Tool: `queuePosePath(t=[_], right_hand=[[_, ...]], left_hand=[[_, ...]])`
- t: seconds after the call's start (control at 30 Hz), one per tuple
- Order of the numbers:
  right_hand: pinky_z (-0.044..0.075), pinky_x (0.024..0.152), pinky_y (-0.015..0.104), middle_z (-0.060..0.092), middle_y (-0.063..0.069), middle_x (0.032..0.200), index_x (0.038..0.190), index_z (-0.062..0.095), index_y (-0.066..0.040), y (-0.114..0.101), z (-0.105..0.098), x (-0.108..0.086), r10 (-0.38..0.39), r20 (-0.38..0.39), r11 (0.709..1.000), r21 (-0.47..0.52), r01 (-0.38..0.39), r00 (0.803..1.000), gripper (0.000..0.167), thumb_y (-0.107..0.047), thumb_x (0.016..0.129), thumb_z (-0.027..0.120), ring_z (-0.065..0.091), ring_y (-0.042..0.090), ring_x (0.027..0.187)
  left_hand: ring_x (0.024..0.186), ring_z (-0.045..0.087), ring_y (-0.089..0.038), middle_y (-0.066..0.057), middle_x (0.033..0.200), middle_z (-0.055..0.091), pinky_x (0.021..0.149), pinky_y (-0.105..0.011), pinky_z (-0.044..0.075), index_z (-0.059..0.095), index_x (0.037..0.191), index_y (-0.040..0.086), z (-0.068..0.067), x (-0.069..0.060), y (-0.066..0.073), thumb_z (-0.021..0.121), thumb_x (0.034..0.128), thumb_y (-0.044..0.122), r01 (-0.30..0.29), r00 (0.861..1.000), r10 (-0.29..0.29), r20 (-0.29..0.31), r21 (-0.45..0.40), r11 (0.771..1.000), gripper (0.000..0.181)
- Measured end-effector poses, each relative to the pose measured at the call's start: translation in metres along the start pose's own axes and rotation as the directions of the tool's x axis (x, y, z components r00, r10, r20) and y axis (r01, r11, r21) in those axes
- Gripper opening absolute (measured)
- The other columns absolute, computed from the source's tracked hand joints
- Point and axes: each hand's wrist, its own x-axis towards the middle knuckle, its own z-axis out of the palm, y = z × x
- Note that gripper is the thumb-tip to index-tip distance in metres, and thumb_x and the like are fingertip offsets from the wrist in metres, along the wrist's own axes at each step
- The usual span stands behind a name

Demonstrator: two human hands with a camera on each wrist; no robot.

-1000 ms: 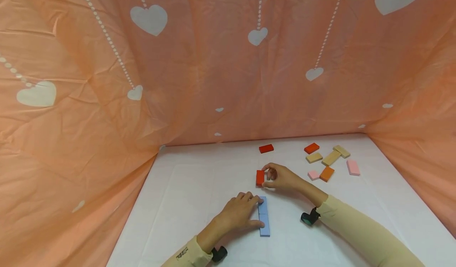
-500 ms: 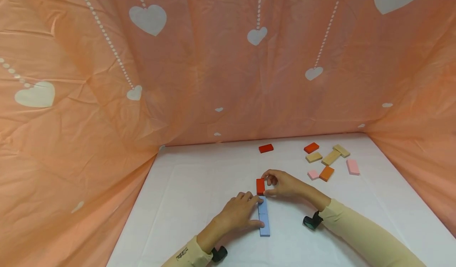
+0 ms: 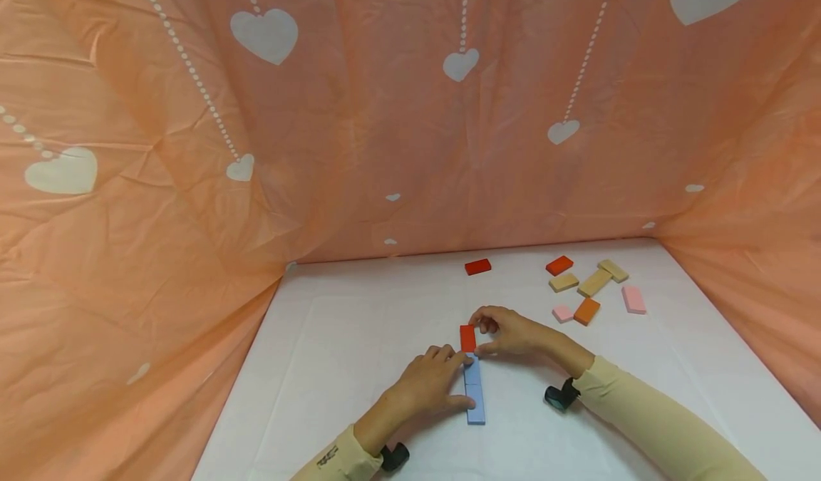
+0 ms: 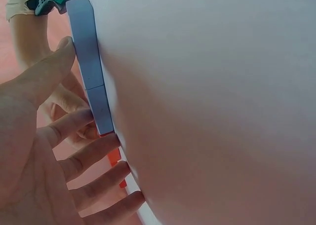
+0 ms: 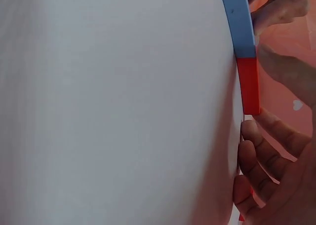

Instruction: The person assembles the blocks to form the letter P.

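Observation:
Two light blue wooden blocks (image 3: 474, 381) lie end to end on the white tabletop. A red block (image 3: 467, 338) continues the row at the far end, abutting the blue in the right wrist view. My left hand (image 3: 428, 381) rests along the row's left side, its thumb (image 4: 65, 50) on the nearer blue block and its index fingertip on the farther one, fingers fairly straight. From the right, my right hand (image 3: 511, 330) pinches the red block (image 5: 250, 87) between thumb and index finger near its two ends; its other fingers curl loosely below.
Another red block (image 3: 477, 267) lies farther back. At the back right are a red-orange block (image 3: 559, 265), several pale wooden blocks (image 3: 594, 282), an orange block (image 3: 586, 311) and two pink blocks (image 3: 633, 300). An orange heart-patterned cloth (image 3: 410, 146) surrounds the table.
My right hand has drawn the red block toward the person, bringing it up against the far end of the blue blocks. My left hand has stayed in place on the blue ones.

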Motion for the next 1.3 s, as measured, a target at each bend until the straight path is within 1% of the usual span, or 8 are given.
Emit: queuePosePath(t=[0.13, 0.3, 0.53, 0.73, 0.93, 1.07, 1.2, 1.3], right_hand=[[0.048, 0.084, 0.029, 0.059, -0.003, 0.101, 0.124, 0.065, -0.013, -0.001, 0.000, 0.000, 0.016, 0.000, 1.000, 0.005, -0.016, 1.000, 0.043, -0.027, 0.090, 0.089, 0.053, 0.017, 0.096], [0.048, 0.084, 0.029, 0.059, -0.002, 0.101, 0.124, 0.065, -0.013, -0.002, 0.000, -0.001, 0.023, 0.001, 0.999, 0.023, -0.023, 1.000, 0.039, -0.025, 0.093, 0.086, 0.053, 0.018, 0.096], [0.048, 0.082, 0.027, 0.059, -0.002, 0.098, 0.121, 0.065, -0.012, 0.002, 0.000, 0.001, -0.036, -0.003, 0.999, 0.012, 0.036, 0.999, 0.035, -0.019, 0.093, 0.085, 0.053, 0.016, 0.093], [0.050, 0.081, 0.025, 0.060, -0.002, 0.096, 0.122, 0.065, -0.009, 0.003, -0.003, 0.001, -0.053, -0.006, 0.997, 0.051, 0.054, 0.999, 0.031, -0.018, 0.097, 0.081, 0.055, 0.015, 0.090], [0.052, 0.083, 0.029, 0.065, 0.001, 0.098, 0.125, 0.066, -0.006, 0.001, -0.010, 0.005, 0.056, -0.083, 0.993, 0.109, -0.047, 0.995, 0.028, -0.018, 0.102, 0.075, 0.059, 0.017, 0.092], [0.053, 0.081, 0.031, 0.066, 0.005, 0.100, 0.129, 0.064, -0.001, 0.004, -0.017, 0.016, 0.138, -0.199, 0.984, 0.142, -0.111, 0.970, 0.035, -0.018, 0.101, 0.076, 0.060, 0.020, 0.092], [0.054, 0.081, 0.034, 0.067, 0.014, 0.104, 0.133, 0.061, 0.006, 0.010, -0.021, 0.033, 0.205, -0.329, 0.973, 0.175, -0.154, 0.922, 0.047, -0.018, 0.098, 0.080, 0.063, 0.027, 0.096], [0.055, 0.085, 0.039, 0.066, 0.022, 0.109, 0.136, 0.057, 0.010, 0.012, -0.023, 0.045, 0.260, -0.385, 0.957, 0.226, -0.183, 0.885, 0.056, -0.020, 0.096, 0.082, 0.064, 0.034, 0.102]], left_hand=[[0.127, 0.060, -0.024, -0.002, 0.135, 0.062, 0.098, -0.039, 0.056, 0.059, 0.151, 0.025, -0.001, 0.000, 0.001, 0.078, 0.0892, 0.067, 0.001, 1.000, -0.001, 0.001, 0.008, 1.000, 0.077], [0.127, 0.060, -0.025, -0.003, 0.137, 0.063, 0.099, -0.040, 0.056, 0.059, 0.150, 0.024, -0.002, 0.000, 0.000, 0.079, 0.0892, 0.066, 0.001, 1.000, -0.001, -0.002, -0.023, 1.000, 0.076], [0.132, 0.059, -0.023, -0.003, 0.146, 0.063, 0.107, -0.044, 0.052, 0.052, 0.156, 0.017, -0.001, 0.004, -0.010, 0.076, 0.0911, 0.067, 0.009, 1.000, -0.011, -0.019, -0.098, 0.995, 0.085], [0.125, 0.061, -0.022, -0.002, 0.138, 0.065, 0.103, -0.038, 0.053, 0.055, 0.154, 0.016, -0.001, 0.011, -0.012, 0.076, 0.0902, 0.068, -0.001, 1.000, -0.001, -0.024, -0.057, 0.998, 0.085], [0.120, 0.061, -0.019, 0.001, 0.132, 0.066, 0.098, -0.036, 0.054, 0.060, 0.150, 0.020, -0.001, 0.014, -0.010, 0.078, 0.0890, 0.068, -0.002, 1.000, 0.001, -0.021, -0.024, 1.000, 0.080], [0.123, 0.061, -0.020, 0.000, 0.136, 0.066, 0.101, -0.038, 0.054, 0.060, 0.149, 0.021, -0.001, 0.015, -0.011, 0.079, 0.0881, 0.068, 0.002, 1.000, -0.003, -0.024, -0.029, 1.000, 0.079], [0.127, 0.061, -0.022, -0.001, 0.141, 0.065, 0.102, -0.040, 0.054, 0.059, 0.150, 0.022, -0.002, 0.016, -0.011, 0.079, 0.0880, 0.068, 0.006, 1.000, -0.006, -0.026, -0.032, 0.999, 0.079], [0.126, 0.060, -0.022, -0.002, 0.142, 0.064, 0.102, -0.040, 0.054, 0.058, 0.152, 0.021, -0.003, 0.016, -0.010, 0.079, 0.0879, 0.068, 0.007, 1.000, -0.008, -0.021, -0.036, 0.999, 0.082]])
